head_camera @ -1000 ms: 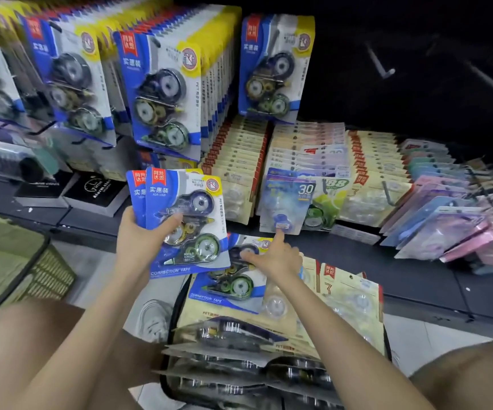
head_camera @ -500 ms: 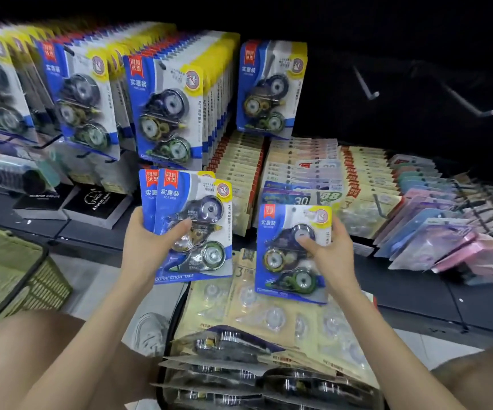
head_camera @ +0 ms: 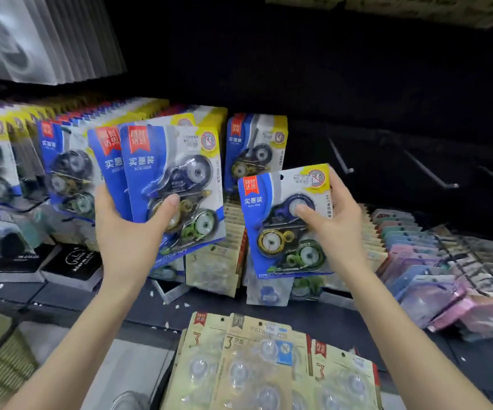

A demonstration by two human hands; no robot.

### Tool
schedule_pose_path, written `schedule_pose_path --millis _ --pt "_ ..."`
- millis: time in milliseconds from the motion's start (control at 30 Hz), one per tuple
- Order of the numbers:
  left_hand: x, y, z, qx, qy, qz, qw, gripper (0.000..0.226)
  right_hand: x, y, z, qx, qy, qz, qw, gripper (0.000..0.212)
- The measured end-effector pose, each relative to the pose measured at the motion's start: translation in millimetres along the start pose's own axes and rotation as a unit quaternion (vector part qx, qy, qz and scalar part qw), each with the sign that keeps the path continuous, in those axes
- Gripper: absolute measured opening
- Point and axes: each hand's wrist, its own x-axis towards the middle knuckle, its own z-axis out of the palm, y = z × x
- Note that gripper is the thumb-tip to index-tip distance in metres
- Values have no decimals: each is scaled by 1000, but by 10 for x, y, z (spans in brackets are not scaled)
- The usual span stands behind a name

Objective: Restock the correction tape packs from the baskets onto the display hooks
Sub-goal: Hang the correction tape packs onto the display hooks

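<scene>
My left hand (head_camera: 127, 232) grips two blue correction tape packs (head_camera: 162, 184), fanned one behind the other, thumb across the front blister. My right hand (head_camera: 332, 223) pinches a single blue pack (head_camera: 280, 229) by its right edge, thumb on the top tape wheel. Both are held up in front of the display. Behind them hang rows of the same blue packs (head_camera: 70, 170) on hooks at the left, and a short row (head_camera: 254, 143) at the centre. Bare metal hooks (head_camera: 341, 158) stick out of the dark panel to the right.
A basket of beige three-piece tape packs (head_camera: 257, 362) sits below my arms. Beige packs (head_camera: 230, 232) and pastel packs (head_camera: 434, 261) lie in rows on the shelf. Black alarm clock boxes (head_camera: 73, 267) stand at the left. A green basket (head_camera: 0, 362) is at the lower left.
My right hand lifted a blue pack out of the basket and raised it toward the display. My left hand rose with its two packs. The view tilted up.
</scene>
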Motion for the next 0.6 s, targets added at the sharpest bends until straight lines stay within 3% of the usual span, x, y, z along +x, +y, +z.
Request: schedule_pose_path --millis 333,600 --pt "407 -23 115 -38 31 52 997 48 395 -151 394 -43 -44 -44 997 75" --pt "401 -99 -21 -54 43 60 996 49 394 -76 453 -16 -30 -38 999 77"
